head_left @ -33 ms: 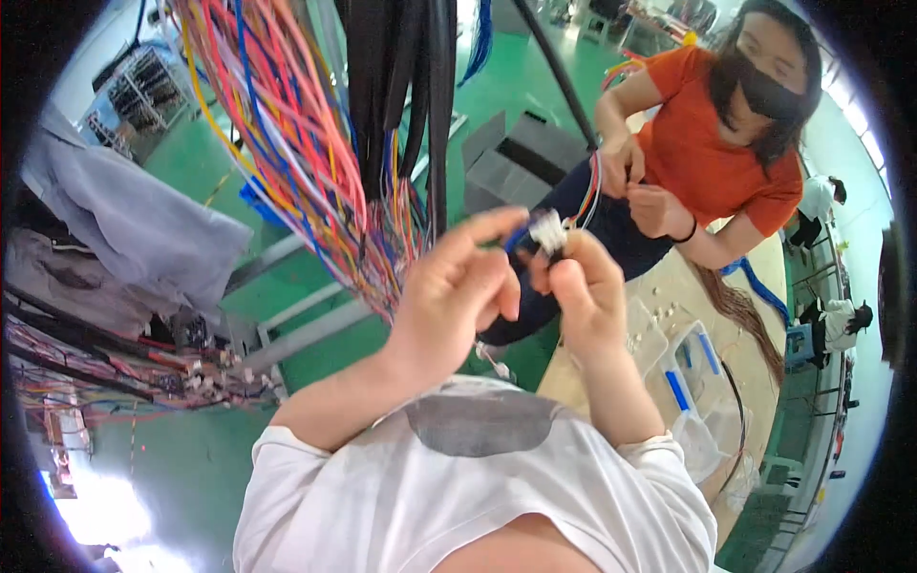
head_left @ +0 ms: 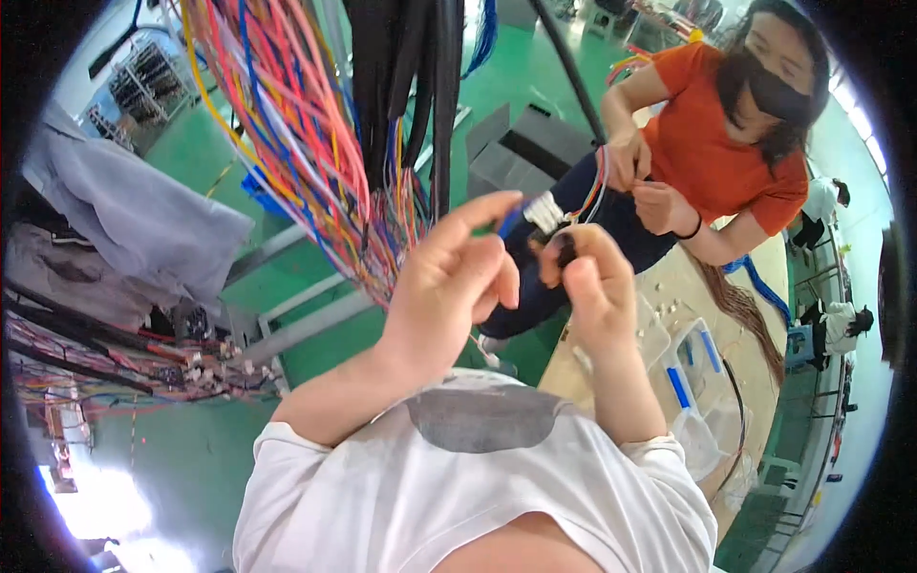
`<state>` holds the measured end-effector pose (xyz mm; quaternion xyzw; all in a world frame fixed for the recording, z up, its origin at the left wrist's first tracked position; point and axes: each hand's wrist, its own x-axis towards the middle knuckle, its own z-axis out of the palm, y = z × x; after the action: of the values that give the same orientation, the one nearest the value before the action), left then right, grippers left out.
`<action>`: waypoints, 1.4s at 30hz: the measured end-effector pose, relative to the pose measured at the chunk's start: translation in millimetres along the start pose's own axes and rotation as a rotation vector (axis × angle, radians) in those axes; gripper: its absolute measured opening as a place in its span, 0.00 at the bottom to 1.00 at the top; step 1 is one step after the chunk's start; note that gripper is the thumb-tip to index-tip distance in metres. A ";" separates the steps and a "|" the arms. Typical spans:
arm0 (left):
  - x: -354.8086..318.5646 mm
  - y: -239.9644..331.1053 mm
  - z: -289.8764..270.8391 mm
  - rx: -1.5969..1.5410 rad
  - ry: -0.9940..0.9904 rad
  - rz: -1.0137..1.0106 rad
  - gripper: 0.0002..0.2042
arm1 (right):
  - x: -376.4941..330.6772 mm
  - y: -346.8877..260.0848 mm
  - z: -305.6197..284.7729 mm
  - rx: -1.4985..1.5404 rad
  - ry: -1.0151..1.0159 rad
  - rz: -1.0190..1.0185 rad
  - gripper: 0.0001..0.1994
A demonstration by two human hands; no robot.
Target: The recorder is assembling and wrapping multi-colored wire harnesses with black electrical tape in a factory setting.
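My left hand (head_left: pixel 454 286) is raised in front of my chest. Its index finger is stretched out, the other fingers are loosely bent, and the fingertip meets a small blue piece (head_left: pixel 511 222). Beside that piece is a white connector (head_left: pixel 544 212) with several slots. My right hand (head_left: pixel 600 286) is closed, thumb and fingers pinching just below the connector. A small dark piece (head_left: pixel 565 250) shows between those fingers; whether it is joined to the connector I cannot tell. Thin coloured wires (head_left: pixel 600 181) run near the connector toward a co-worker's hands.
A thick bundle of coloured wires (head_left: pixel 287 115) and black sleeves (head_left: pixel 406 76) hangs at the front left. The co-worker in an orange shirt (head_left: pixel 731 153) sits ahead right. Clear plastic bins (head_left: pixel 690 358) stand on the table (head_left: pixel 573 382) at right. A grey box (head_left: pixel 525 143) is on the floor.
The white connector has shifted slightly up and left and shows more of its slotted face. My right hand has turned a little, baring the dark piece between its fingers.
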<state>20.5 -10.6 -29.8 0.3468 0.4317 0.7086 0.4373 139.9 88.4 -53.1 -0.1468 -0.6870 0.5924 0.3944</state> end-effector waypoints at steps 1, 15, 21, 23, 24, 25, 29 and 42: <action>0.7 -1.7 -4.7 -0.023 -0.013 0.030 0.17 | -1.3 0.3 -2.8 0.038 0.036 0.024 0.12; -6.6 -12.7 -0.2 0.145 0.006 0.029 0.15 | -16.0 -18.0 14.2 -0.278 -0.003 -0.326 0.15; -5.5 -11.4 -0.3 0.057 0.018 0.044 0.12 | -18.7 -18.1 11.4 -0.384 -0.015 -0.220 0.17; -5.1 -10.2 0.1 0.022 0.029 0.006 0.11 | -18.3 -18.8 11.3 -0.493 -0.020 -0.216 0.18; -4.9 -10.0 0.0 0.018 0.032 0.005 0.11 | -18.6 -18.6 11.7 -0.495 -0.024 -0.213 0.18; -4.7 -9.9 -0.2 0.024 0.035 -0.015 0.11 | -19.4 -18.4 12.8 -0.537 -0.001 -0.202 0.17; -2.2 -13.1 -4.9 0.117 -0.020 0.015 0.11 | -15.7 -23.7 16.9 -0.383 -0.033 -0.116 0.23; -5.1 -12.3 -6.8 0.073 -0.085 -0.047 0.13 | -15.0 -10.6 20.3 -0.376 0.066 -0.144 0.30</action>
<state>20.4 -14.4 -44.3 0.3821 0.4463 0.6667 0.4586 137.9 61.5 -48.5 -0.1875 -0.7809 0.4188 0.4238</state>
